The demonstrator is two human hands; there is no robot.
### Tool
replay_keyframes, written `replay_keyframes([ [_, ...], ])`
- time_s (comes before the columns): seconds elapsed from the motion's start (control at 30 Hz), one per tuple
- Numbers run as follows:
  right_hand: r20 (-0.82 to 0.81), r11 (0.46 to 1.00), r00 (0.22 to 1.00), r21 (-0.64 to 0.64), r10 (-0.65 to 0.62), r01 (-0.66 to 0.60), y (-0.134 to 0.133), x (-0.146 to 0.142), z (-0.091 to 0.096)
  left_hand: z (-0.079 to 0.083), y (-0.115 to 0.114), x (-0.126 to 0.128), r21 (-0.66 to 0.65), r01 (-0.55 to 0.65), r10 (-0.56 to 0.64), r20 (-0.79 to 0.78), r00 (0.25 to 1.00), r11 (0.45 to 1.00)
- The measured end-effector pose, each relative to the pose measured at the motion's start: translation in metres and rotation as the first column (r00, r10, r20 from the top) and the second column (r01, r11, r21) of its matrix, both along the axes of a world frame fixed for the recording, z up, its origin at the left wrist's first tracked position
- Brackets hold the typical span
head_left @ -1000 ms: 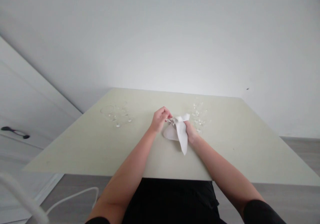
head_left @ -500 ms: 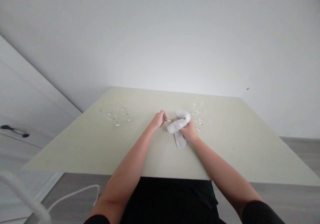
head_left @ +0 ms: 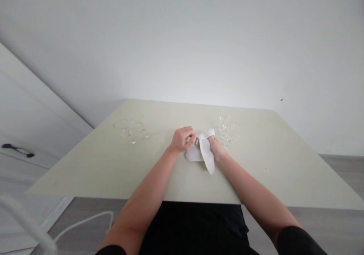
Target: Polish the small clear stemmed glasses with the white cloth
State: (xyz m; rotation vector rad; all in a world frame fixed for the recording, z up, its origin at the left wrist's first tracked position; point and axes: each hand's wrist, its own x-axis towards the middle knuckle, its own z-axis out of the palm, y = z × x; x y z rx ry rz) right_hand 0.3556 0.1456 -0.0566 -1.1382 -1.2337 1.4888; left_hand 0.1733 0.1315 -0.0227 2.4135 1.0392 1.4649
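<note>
My left hand point(head_left: 183, 138) is closed around a clear wine glass point(head_left: 196, 141), of which only a glinting bit shows between my hands. A white cloth point(head_left: 207, 152) hangs over the glass, one corner drooping toward the table. On the cloth's right side, my right hand point(head_left: 217, 149) grips it, the thumb on top. Most of the glass is hidden by the cloth and my fingers. To the right of my right hand stand several clear stemmed glasses point(head_left: 226, 136), their outlines faint.
More clear stemmed glasses point(head_left: 133, 142) stand on the left of the pale table point(head_left: 99, 171). A white wall point(head_left: 182, 50) rises behind it. At the left are a white cabinet with a dark handle point(head_left: 17, 150) and a white tube point(head_left: 31, 224) in front.
My left hand has moved right, closer to the cloth, and its fingers now wrap over the glass. The cloth has unfolded from a bunched loop and hangs lower.
</note>
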Motion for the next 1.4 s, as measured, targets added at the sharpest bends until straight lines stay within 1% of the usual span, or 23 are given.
replay_keyframes([
  [0.07,-0.037,1.000,0.999,-0.025,-0.003,0.002,-0.001,0.000,0.003,0.000,0.002,0.003,-0.102,-0.075,0.082,0.068,0.994,0.992],
  [0.1,-0.034,1.000,0.999,0.022,0.000,0.001,-0.002,0.001,0.005,0.000,0.004,0.004,-0.172,-0.107,0.129,0.119,0.985,0.979],
  [0.17,0.049,0.970,0.999,0.242,-0.006,-0.006,-0.004,0.003,0.007,-0.001,0.010,0.005,-0.365,-0.142,0.238,0.231,0.944,0.920],
  [0.2,0.111,0.928,0.993,0.372,-0.024,-0.019,-0.004,0.004,0.008,-0.001,0.013,0.005,-0.501,-0.124,0.296,0.280,0.913,0.857],
  [0.27,0.227,0.802,0.973,0.590,-0.053,-0.094,-0.007,0.007,0.008,-0.003,0.020,0.003,-0.753,-0.012,0.395,0.332,0.857,0.658],
  [0.3,0.266,0.740,0.963,0.657,-0.048,-0.145,-0.009,0.008,0.009,-0.003,0.022,0.001,-0.830,0.054,0.425,0.339,0.839,0.555],
  [0.33,0.288,0.691,0.957,0.697,-0.025,-0.191,-0.011,0.008,0.008,-0.003,0.024,-0.001,-0.872,0.105,0.441,0.342,0.830,0.479],
  [0.37,0.288,0.669,0.958,0.710,0.010,-0.220,-0.013,0.008,0.008,-0.003,0.025,-0.003,-0.887,0.137,0.446,0.349,0.824,0.440],
  [0.4,0.255,0.684,0.966,0.696,0.045,-0.216,-0.014,0.008,0.006,-0.003,0.025,-0.004,-0.886,0.154,0.448,0.362,0.817,0.436],
  [0.43,0.193,0.728,0.979,0.662,0.065,-0.179,-0.015,0.007,0.004,-0.002,0.024,-0.006,-0.876,0.169,0.447,0.386,0.807,0.452],
  [0.5,0.053,0.828,0.997,0.556,0.056,-0.076,-0.015,0.005,-0.002,-0.001,0.023,-0.008,-0.837,0.228,0.438,0.469,0.767,0.497],
  [0.57,-0.063,0.894,0.998,0.448,0.022,0.009,-0.012,0.001,-0.008,0.000,0.022,-0.008,-0.777,0.303,0.415,0.570,0.709,0.551],
  [0.63,-0.152,0.934,0.988,0.354,0.003,0.051,-0.009,-0.003,-0.012,0.001,0.021,-0.008,-0.731,0.352,0.400,0.637,0.659,0.585],
  [0.7,-0.210,0.958,0.977,0.285,0.033,0.029,-0.009,-0.006,-0.011,0.001,0.021,-0.007,-0.715,0.355,0.395,0.653,0.646,0.602],
  [0.77,-0.174,0.945,0.972,0.312,0.157,-0.097,-0.010,-0.006,-0.005,0.002,0.021,-0.006,-0.717,0.330,0.369,0.630,0.684,0.614],
  [0.83,-0.077,0.887,0.957,0.402,0.280,-0.227,-0.011,-0.003,0.003,0.003,0.019,-0.005,-0.719,0.294,0.314,0.582,0.750,0.629],
  [0.87,-0.023,0.856,0.956,0.451,0.294,-0.252,-0.011,-0.002,0.007,0.004,0.017,-0.004,-0.714,0.278,0.283,0.558,0.780,0.643],
  [0.93,0.068,0.818,0.971,0.528,0.227,-0.229,-0.010,0.001,0.010,0.006,0.014,-0.003,-0.687,0.243,0.233,0.523,0.820,0.685],
  [0.97,0.099,0.815,0.979,0.543,0.176,-0.201,-0.009,0.002,0.010,0.007,0.013,-0.002,-0.669,0.234,0.215,0.516,0.829,0.706],
  [1.03,0.142,0.836,0.984,0.522,0.108,-0.167,-0.007,0.003,0.008,0.008,0.011,-0.002,-0.641,0.221,0.198,0.515,0.834,0.735],
  [1.13,0.190,0.855,0.977,0.487,0.097,-0.180,-0.005,0.005,0.005,0.009,0.010,-0.002,-0.632,0.204,0.198,0.505,0.840,0.748],
  [1.3,0.220,0.819,0.968,0.531,0.117,-0.220,-0.005,0.009,0.007,0.010,0.007,-0.003,-0.615,0.152,0.193,0.459,0.867,0.774],
  [1.4,0.238,0.811,0.962,0.531,0.135,-0.245,-0.005,0.008,0.009,0.010,0.007,-0.002,-0.627,0.150,0.194,0.445,0.874,0.764],
])
